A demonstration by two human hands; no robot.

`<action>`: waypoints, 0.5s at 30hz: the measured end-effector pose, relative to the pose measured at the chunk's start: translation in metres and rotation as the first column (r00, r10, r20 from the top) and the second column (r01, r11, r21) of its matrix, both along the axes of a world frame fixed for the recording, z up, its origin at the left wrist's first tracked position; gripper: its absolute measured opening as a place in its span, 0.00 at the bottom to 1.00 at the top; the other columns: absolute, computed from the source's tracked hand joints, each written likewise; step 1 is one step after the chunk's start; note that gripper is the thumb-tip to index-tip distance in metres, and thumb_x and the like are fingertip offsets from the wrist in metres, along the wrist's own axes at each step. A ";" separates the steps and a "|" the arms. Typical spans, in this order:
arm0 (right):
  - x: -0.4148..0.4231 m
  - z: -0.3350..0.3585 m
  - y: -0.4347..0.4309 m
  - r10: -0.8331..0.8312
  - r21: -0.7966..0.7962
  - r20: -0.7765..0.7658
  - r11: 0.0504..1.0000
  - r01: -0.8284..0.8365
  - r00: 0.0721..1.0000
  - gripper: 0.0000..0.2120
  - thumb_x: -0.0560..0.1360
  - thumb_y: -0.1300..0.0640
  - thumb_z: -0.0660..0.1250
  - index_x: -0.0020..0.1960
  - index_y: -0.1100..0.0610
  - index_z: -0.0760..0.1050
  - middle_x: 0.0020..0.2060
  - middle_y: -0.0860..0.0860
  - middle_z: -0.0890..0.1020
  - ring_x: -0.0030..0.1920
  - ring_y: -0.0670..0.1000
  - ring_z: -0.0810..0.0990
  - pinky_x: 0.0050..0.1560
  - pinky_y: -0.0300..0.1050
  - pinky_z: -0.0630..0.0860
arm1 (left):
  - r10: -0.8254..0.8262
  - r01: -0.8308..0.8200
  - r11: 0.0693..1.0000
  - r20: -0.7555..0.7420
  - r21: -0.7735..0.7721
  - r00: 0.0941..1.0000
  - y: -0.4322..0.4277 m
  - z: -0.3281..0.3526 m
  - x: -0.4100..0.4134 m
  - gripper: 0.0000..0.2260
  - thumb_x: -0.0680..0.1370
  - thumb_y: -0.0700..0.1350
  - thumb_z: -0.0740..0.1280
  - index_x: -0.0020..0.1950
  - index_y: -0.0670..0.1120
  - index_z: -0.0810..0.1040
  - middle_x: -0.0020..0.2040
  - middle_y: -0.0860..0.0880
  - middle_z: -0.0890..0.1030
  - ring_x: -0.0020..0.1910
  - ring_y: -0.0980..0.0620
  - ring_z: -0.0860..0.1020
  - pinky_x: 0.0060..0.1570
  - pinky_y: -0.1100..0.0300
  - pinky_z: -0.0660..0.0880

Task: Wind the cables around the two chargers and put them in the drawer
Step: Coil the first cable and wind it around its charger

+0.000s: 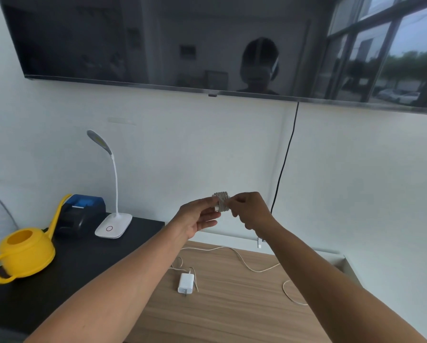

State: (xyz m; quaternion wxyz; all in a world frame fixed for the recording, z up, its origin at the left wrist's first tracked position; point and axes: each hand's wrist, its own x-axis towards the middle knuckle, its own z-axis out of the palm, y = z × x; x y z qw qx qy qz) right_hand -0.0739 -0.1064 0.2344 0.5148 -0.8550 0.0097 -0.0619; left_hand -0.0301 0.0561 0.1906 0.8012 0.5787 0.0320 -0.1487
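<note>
I hold one white charger up in front of the wall, its cable wound around it in tight turns. My left hand pinches its left side, and my right hand grips the right side with fingers on the cable. The second white charger lies on the wooden top below, prongs toward me. Its white cable runs loose across the wood to the right. No drawer shows in this view.
A black surface at left carries a yellow watering can, a white desk lamp and a black-and-blue device. A dark TV hangs on the wall, with a black cord dropping from it.
</note>
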 end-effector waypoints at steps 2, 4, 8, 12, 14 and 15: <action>-0.004 -0.005 0.003 0.038 0.064 -0.026 0.997 -0.036 0.999 0.11 0.74 0.58 0.66 0.41 0.65 0.80 0.27 0.52 0.76 0.22 0.48 0.64 0.23 0.37 0.61 | 0.000 0.000 0.995 0.002 -0.095 1.000 0.002 0.001 0.000 0.11 0.73 0.47 0.75 0.51 0.42 0.83 0.47 0.41 0.85 0.42 0.48 0.85 0.38 0.56 0.82; -0.007 -0.008 0.004 0.061 0.108 -0.055 0.993 -0.055 0.997 0.09 0.74 0.58 0.67 0.44 0.63 0.82 0.27 0.51 0.77 0.22 0.48 0.64 0.23 0.38 0.62 | -0.002 0.003 0.987 0.003 -0.162 1.000 0.001 0.003 -0.001 0.10 0.74 0.47 0.73 0.50 0.42 0.82 0.46 0.42 0.85 0.41 0.49 0.85 0.39 0.57 0.82; -0.008 -0.012 0.002 0.108 0.148 -0.158 0.985 -0.085 0.981 0.07 0.74 0.58 0.69 0.45 0.61 0.83 0.27 0.51 0.76 0.23 0.49 0.62 0.24 0.36 0.59 | -0.001 -0.007 0.970 -0.033 -0.242 0.999 0.000 0.007 -0.004 0.10 0.76 0.48 0.71 0.50 0.42 0.81 0.43 0.43 0.84 0.36 0.50 0.85 0.35 0.60 0.82; -0.003 -0.012 -0.002 0.091 0.132 -0.199 0.989 -0.066 0.976 0.09 0.72 0.57 0.72 0.45 0.63 0.83 0.28 0.53 0.75 0.22 0.48 0.60 0.25 0.36 0.57 | -0.020 0.004 0.974 -0.069 -0.228 0.997 0.001 0.008 -0.007 0.11 0.74 0.49 0.73 0.49 0.42 0.81 0.38 0.45 0.84 0.33 0.53 0.83 0.28 0.65 0.78; 0.001 -0.011 -0.006 0.064 0.112 -0.195 0.993 -0.043 0.979 0.11 0.71 0.56 0.73 0.45 0.65 0.82 0.28 0.53 0.73 0.22 0.48 0.60 0.26 0.37 0.55 | -0.037 0.020 0.975 -0.072 -0.220 0.997 0.001 0.008 -0.008 0.11 0.74 0.49 0.73 0.49 0.42 0.81 0.38 0.45 0.84 0.34 0.53 0.83 0.26 0.66 0.76; 0.002 -0.010 -0.007 0.056 0.102 -0.187 0.994 -0.037 0.981 0.10 0.71 0.56 0.73 0.47 0.63 0.82 0.28 0.53 0.73 0.22 0.48 0.60 0.26 0.36 0.55 | -0.047 0.030 0.975 -0.071 -0.219 0.996 0.002 0.008 -0.008 0.11 0.74 0.49 0.73 0.49 0.42 0.81 0.38 0.45 0.84 0.34 0.53 0.82 0.26 0.67 0.76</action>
